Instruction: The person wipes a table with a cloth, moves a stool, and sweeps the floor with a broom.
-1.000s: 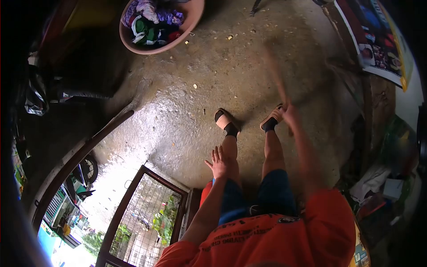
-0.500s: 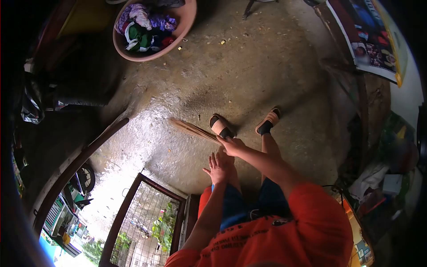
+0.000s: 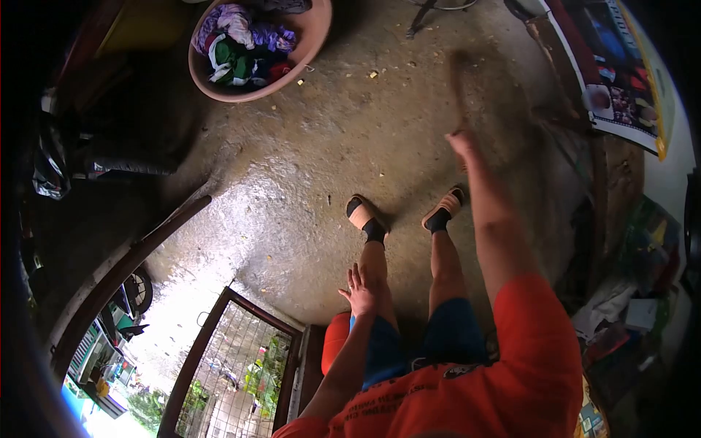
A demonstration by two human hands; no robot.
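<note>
My right hand [image 3: 461, 144] is closed round the end of a stick broom [image 3: 458, 84], which is smeared by motion and points away from me over the concrete floor [image 3: 321, 153]. The right arm is stretched forward, past my sandalled feet. My left hand [image 3: 360, 293] holds nothing; its fingers are spread, and it lies against my left leg near the knee. Small pale bits of litter [image 3: 373, 74] are scattered on the floor to the left of the broom.
A large pinkish basin [image 3: 321, 40] with clothes stands at the far left. A wooden-framed mesh gate [image 3: 226, 358] is at lower left beside a bright doorway. Along the right wall are a printed poster [image 3: 613, 80] and piled belongings. A red rounded object [image 3: 336, 342] sits by my left leg.
My right hand has swung the broom from in front of my left foot forward and to the right. My left hand has shifted slightly down and stays at my leg.
</note>
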